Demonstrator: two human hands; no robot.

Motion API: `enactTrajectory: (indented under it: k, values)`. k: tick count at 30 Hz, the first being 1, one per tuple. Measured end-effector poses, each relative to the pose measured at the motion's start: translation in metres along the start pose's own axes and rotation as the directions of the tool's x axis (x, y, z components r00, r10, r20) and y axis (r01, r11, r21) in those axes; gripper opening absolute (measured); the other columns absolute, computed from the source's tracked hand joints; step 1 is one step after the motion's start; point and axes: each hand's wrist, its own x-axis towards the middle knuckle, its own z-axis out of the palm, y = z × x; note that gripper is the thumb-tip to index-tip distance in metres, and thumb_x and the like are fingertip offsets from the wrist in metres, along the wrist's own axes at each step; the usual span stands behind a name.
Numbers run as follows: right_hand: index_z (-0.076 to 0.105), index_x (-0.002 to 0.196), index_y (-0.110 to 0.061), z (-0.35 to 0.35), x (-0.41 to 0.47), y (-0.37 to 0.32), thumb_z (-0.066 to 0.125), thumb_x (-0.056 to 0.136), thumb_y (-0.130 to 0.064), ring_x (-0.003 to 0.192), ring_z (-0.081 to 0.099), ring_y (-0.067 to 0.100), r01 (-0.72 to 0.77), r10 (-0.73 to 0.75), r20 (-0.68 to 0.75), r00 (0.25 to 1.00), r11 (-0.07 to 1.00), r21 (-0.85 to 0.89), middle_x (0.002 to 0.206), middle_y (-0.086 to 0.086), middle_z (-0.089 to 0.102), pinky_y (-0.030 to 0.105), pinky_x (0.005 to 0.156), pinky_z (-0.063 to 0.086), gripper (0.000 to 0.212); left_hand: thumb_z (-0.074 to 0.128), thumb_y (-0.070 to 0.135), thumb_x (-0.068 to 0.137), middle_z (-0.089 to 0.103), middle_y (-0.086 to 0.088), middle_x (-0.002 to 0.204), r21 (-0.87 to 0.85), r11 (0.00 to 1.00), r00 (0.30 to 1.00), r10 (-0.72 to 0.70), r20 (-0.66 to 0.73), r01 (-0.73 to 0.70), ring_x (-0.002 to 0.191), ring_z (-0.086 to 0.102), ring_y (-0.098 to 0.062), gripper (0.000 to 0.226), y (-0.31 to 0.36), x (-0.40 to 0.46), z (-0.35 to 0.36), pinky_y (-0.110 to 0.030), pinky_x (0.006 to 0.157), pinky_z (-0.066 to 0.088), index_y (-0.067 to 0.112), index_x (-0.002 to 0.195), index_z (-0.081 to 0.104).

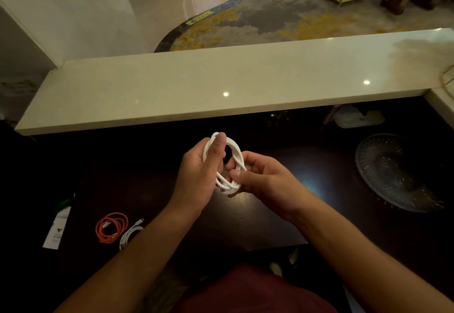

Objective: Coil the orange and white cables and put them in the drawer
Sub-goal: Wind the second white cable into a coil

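Observation:
A white cable [236, 155] wound into a coil is held upright over the dark desk [282, 214]. My left hand [201, 172] grips the coil's left side, thumb pressed against its top. My right hand [262, 177] pinches the coil's lower right part between thumb and fingers. An orange cable [111, 226] lies coiled on the desk at the lower left. Beside it lies a second white cable [130, 235], partly hidden behind my left forearm. No drawer is visible.
A cream stone counter ledge [221, 86] runs across behind the desk. A clear glass plate [398, 172] sits at the right. A white card or tag [57, 229] lies at the far left. A whitish object [358, 117] sits under the ledge at the right.

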Motion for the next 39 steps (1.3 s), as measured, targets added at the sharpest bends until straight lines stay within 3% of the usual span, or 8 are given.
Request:
enactTrajectory:
  k: [7, 13, 17, 24, 29, 32, 35, 39]
  values:
    - [0.062, 0.112, 0.004, 0.001, -0.004, -0.003, 0.061, 0.091, -0.005, 0.088, 0.068, 0.025, -0.020, 0.016, 0.069, 0.998, 0.998, 0.059, 0.094, 0.014, 0.071, 0.037, 0.085, 0.054, 0.023, 0.049, 0.052, 0.093, 0.045, 0.010, 0.053, -0.066, 0.997, 0.997, -0.037, -0.061, 0.033, 0.050, 0.044, -0.005, 0.044, 0.000, -0.005, 0.004, -0.019, 0.051, 0.040, 0.018, 0.065, 0.049]
    - [0.058, 0.112, -0.003, 0.007, -0.006, -0.010, 0.065, 0.088, 0.001, 0.073, 0.071, 0.020, 0.009, 0.007, -0.074, 0.997, 0.974, 0.225, 0.093, 0.012, 0.073, 0.025, 0.054, 0.056, 0.025, 0.061, 0.047, 0.090, 0.070, 0.000, 0.068, -0.236, 0.966, 0.994, -0.110, 0.001, 0.107, 0.061, 0.067, -0.014, 0.031, -0.002, -0.013, 0.007, -0.027, 0.054, 0.051, 0.020, 0.078, 0.069]
    - [0.053, 0.094, -0.008, 0.004, -0.005, -0.010, 0.071, 0.083, 0.000, 0.067, 0.069, 0.020, 0.039, -0.003, -0.169, 0.986, 0.978, 0.207, 0.086, 0.010, 0.065, 0.025, 0.051, 0.056, 0.022, 0.066, 0.048, 0.084, 0.068, -0.001, 0.068, -0.219, 0.966, 0.990, -0.139, -0.001, 0.135, 0.056, 0.064, -0.013, 0.029, -0.001, -0.017, 0.007, -0.021, 0.043, 0.042, 0.021, 0.090, 0.074]
    - [0.059, 0.081, -0.008, 0.008, -0.008, -0.008, 0.080, 0.080, -0.017, 0.068, 0.066, 0.024, 0.158, -0.175, -0.274, 0.946, 0.984, -0.085, 0.075, 0.013, 0.067, 0.030, 0.065, 0.056, 0.023, 0.056, 0.015, 0.099, 0.062, -0.011, 0.062, -0.260, 0.931, 0.965, -0.235, 0.114, 0.257, 0.041, 0.053, -0.023, 0.013, -0.004, -0.017, 0.006, -0.023, 0.035, 0.035, 0.007, 0.097, 0.066]
    - [0.064, 0.089, -0.005, 0.016, -0.009, -0.002, 0.071, 0.087, -0.039, 0.068, 0.063, 0.016, 0.144, -0.226, -0.361, 0.905, 0.960, -0.239, 0.075, 0.010, 0.068, 0.032, 0.061, 0.053, 0.035, 0.047, 0.005, 0.101, 0.056, -0.005, 0.056, -0.330, 0.911, 0.964, -0.265, -0.006, 0.249, 0.036, 0.046, -0.018, 0.013, -0.007, -0.012, 0.002, -0.020, 0.035, 0.028, 0.002, 0.104, 0.059]
    - [0.065, 0.084, -0.017, 0.016, -0.019, 0.007, 0.074, 0.088, -0.039, 0.063, 0.058, 0.015, 0.160, -0.368, -0.359, 0.858, 0.854, -0.494, 0.070, 0.002, 0.065, 0.042, 0.060, 0.048, 0.025, 0.046, 0.004, 0.101, 0.053, -0.001, 0.054, -0.343, 0.913, 0.960, -0.265, -0.091, 0.220, 0.036, 0.047, -0.017, 0.013, -0.009, -0.008, 0.001, -0.020, 0.036, 0.028, 0.009, 0.104, 0.057]
    - [0.074, 0.090, -0.020, 0.028, -0.026, 0.013, 0.077, 0.089, -0.026, 0.059, 0.059, 0.006, 0.237, -0.421, -0.131, 0.898, 0.711, -0.662, 0.069, -0.012, 0.068, 0.024, 0.060, 0.045, 0.007, 0.047, 0.003, 0.099, 0.052, 0.003, 0.053, -0.348, 0.914, 0.949, -0.276, -0.154, 0.209, 0.042, 0.049, -0.012, 0.015, -0.012, -0.005, 0.003, -0.022, 0.039, 0.033, 0.013, 0.099, 0.059]
    - [0.069, 0.100, -0.024, 0.033, -0.026, 0.016, 0.078, 0.089, -0.025, 0.057, 0.056, 0.001, 0.277, -0.586, -0.096, 0.804, 0.512, -0.813, 0.066, -0.023, 0.055, 0.018, 0.057, 0.043, 0.014, 0.048, 0.006, 0.099, 0.054, 0.004, 0.057, -0.267, 0.942, 0.953, -0.252, -0.167, 0.202, 0.046, 0.051, -0.011, 0.017, -0.012, -0.006, 0.004, -0.025, 0.040, 0.037, 0.018, 0.098, 0.059]
